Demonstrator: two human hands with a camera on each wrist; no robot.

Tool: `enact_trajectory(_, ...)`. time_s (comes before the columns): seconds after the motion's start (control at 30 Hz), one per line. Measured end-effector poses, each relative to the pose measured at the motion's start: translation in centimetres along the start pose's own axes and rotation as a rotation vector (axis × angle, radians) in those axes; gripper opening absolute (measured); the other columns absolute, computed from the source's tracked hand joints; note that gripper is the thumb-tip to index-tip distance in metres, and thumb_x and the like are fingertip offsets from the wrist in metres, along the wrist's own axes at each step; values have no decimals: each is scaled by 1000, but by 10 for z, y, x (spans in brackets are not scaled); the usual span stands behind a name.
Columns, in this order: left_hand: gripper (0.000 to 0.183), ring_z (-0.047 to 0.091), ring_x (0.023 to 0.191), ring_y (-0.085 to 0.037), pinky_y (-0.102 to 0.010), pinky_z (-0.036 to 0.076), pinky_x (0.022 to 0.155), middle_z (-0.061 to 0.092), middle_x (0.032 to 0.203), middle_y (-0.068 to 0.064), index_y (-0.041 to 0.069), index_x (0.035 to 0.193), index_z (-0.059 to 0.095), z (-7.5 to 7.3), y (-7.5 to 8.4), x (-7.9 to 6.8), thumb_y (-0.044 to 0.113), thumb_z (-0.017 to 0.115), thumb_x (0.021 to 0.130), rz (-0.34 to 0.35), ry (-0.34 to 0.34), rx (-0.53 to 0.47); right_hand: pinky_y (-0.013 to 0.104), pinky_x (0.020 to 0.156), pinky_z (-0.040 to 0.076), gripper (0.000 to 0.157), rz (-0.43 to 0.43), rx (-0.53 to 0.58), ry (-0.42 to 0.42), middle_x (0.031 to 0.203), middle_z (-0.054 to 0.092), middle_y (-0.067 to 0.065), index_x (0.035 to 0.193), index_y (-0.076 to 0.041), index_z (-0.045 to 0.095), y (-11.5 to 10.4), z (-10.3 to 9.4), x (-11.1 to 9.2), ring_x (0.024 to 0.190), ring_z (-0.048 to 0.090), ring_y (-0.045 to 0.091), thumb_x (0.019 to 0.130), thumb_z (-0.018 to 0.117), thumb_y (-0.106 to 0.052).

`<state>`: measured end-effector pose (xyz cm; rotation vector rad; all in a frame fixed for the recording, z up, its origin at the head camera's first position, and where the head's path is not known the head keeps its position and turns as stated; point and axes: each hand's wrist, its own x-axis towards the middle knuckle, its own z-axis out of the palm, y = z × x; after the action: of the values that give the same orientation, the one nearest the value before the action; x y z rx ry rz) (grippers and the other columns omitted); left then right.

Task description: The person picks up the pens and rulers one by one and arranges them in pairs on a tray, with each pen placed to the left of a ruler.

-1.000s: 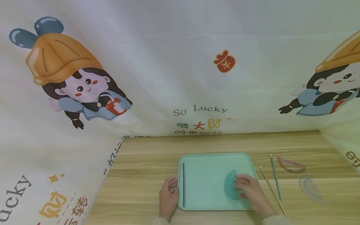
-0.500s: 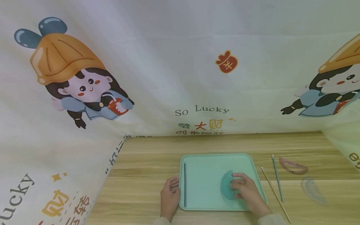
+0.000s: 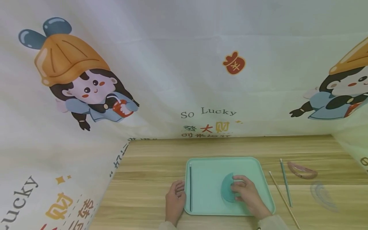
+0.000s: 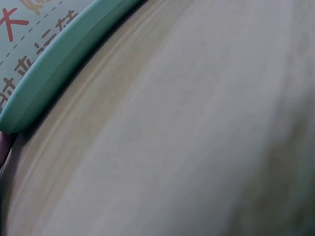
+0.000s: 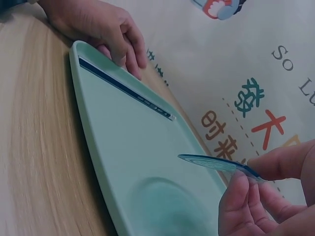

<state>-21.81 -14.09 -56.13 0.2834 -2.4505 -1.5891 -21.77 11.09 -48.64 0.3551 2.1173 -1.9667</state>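
- Head view shows the right hand [image 3: 249, 194] pinching a blue-green see-through protractor [image 3: 226, 189], thin and half-round, between thumb and fingers near its straight edge.
- That piece hangs above the right-hand half of a mint tray [image 3: 205, 188]; right wrist view catches it nearly edge-on, apart from the smooth floor below.
- Under it spreads a soft rounded patch [image 5: 165, 204], perhaps its shadow or reflection; it is too blurred for me to say which.
- The tray is a rounded rectangle with a raised, glossy lip.
- A slim dark blue pencil [image 3: 191, 188] with a pale end lies inside, along the left wall.
- The left hand [image 3: 174, 199] rests at the left rim, its fingers loosely bent against it.
- Both forearms come in from the near side, cuffed in pale sleeves [image 3: 273, 222].
- Right of the tray, a gold pencil [image 3: 284, 199], a teal pencil [image 3: 286, 183], an arched pink protractor [image 3: 299, 174] and a clear protractor [image 3: 319, 193] lie on the wood-grain table [image 3: 143, 179].
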Motion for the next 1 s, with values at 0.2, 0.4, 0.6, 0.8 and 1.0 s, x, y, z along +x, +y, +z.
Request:
enact_trajectory(0.2,36,64,107,-24,-33,58,91,66,116,-10,7,121,57,0,-1,0,0,55,86,-4,-3,-8,28,63,55,43,17,-13,11,101,61,11,125,3,48,2,10,2,79,58,16,84,60,-4)
enact_trajectory(0.4,36,64,108,-23,-32,57,92,66,117,-8,7,122,56,1,-1,0,2,55,87,-15,-5,-11,28,62,56,43,23,-10,3,102,62,12,124,3,48,2,21,7,81,59,16,83,59,-3)
enact_trajectory(0.6,36,64,108,-24,-31,57,91,66,116,-10,5,122,56,0,0,0,0,55,87,-2,-12,-23,28,62,56,43,13,-13,-15,103,63,13,125,2,48,0,33,12,83,61,16,83,59,-3)
enact_trajectory(0.8,36,64,107,-24,-29,57,91,66,116,-11,4,122,55,0,0,1,0,55,86,18,-12,-29,28,63,57,42,19,-22,-25,104,63,13,125,1,49,-1,40,15,84,61,16,84,59,-3)
enact_trajectory(1.0,37,64,107,-24,-29,57,92,66,117,-11,4,123,55,-2,1,0,1,55,86,24,-16,-30,28,63,57,41,26,-38,-25,104,63,14,124,1,49,-1,47,15,84,61,17,84,58,-3)
